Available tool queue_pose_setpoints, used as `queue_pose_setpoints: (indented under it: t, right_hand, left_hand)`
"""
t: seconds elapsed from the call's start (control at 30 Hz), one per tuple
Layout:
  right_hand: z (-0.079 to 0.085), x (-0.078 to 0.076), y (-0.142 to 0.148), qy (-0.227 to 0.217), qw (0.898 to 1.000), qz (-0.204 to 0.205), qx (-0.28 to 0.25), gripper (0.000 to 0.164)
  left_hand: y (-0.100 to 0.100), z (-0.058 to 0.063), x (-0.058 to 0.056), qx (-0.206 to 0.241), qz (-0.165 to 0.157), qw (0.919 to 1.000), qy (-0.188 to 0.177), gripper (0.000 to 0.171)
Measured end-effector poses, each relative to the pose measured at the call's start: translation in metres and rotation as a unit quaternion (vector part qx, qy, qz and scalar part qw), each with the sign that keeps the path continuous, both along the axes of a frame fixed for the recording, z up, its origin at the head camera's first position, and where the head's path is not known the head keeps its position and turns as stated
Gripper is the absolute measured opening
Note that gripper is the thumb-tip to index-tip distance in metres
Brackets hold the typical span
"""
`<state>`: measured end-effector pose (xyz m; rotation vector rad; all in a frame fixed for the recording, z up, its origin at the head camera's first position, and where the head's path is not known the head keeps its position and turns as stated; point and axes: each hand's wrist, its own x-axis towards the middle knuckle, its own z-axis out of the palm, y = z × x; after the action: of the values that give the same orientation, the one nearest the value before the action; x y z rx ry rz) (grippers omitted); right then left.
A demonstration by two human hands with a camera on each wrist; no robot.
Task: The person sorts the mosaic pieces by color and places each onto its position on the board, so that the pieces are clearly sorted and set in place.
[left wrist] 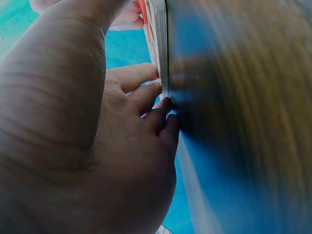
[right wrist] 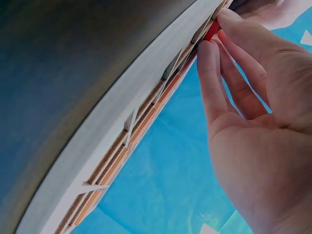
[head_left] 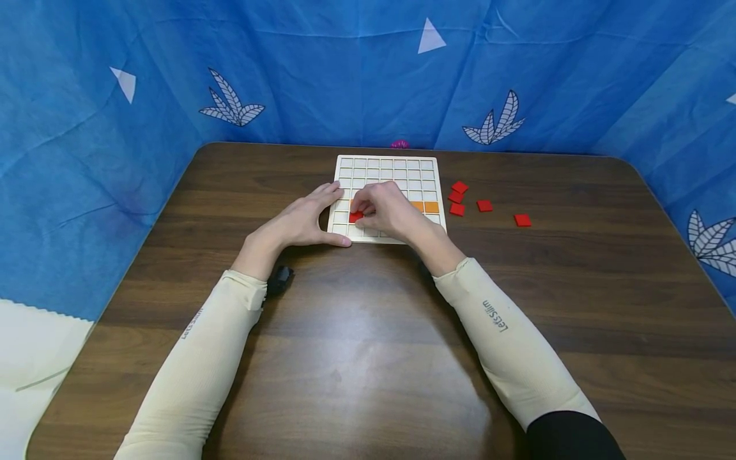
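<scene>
Sleeves [head_left: 181, 374]; red tile [head_left: 356, 218] between right-hand fingers [right wrist: 208, 61]

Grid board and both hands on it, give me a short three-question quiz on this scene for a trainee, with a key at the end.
1. True or false: the left hand is clear of the grid board.
2. What does the right hand pinch? a) an orange tile; b) a red tile; c) nothing.
3. How many loose red tiles show on the table to the right of the board?

Key:
1. False; it touches the board at the near left corner.
2. b.
3. Five.
</scene>
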<state>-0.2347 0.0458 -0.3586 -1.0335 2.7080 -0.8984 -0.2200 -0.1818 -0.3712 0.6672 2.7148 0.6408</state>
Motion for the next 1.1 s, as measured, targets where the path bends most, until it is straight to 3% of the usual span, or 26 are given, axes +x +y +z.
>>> queue_pose_setpoints:
  t: [0.37,0.53,0.8,1.1]
  right_hand:
    - [0.004,0.001,0.004,0.031,0.999,0.011,-0.031,0.004]
    - [0.004,-0.007,0.028,0.027,0.998,-0.036,-0.042,0.005]
    - [0.001,-0.018,0.075,0.013,0.986,-0.157,-0.048,0.009]
    - [0.000,-0.017,0.108,-0.002,0.980,-0.200,-0.021,0.017]
  left_hand:
    - [0.001,-0.001,0.000,0.002,-0.003,1.0000,0.009,0.116]
    - [0.002,-0.001,0.000,-0.003,0.002,1.0000,0.005,0.118]
    - [0.002,-0.002,0.000,-0.007,0.003,0.9999,0.008,0.118]
    - [0.002,-0.002,-0.001,-0.008,0.001,1.0000,0.004,0.118]
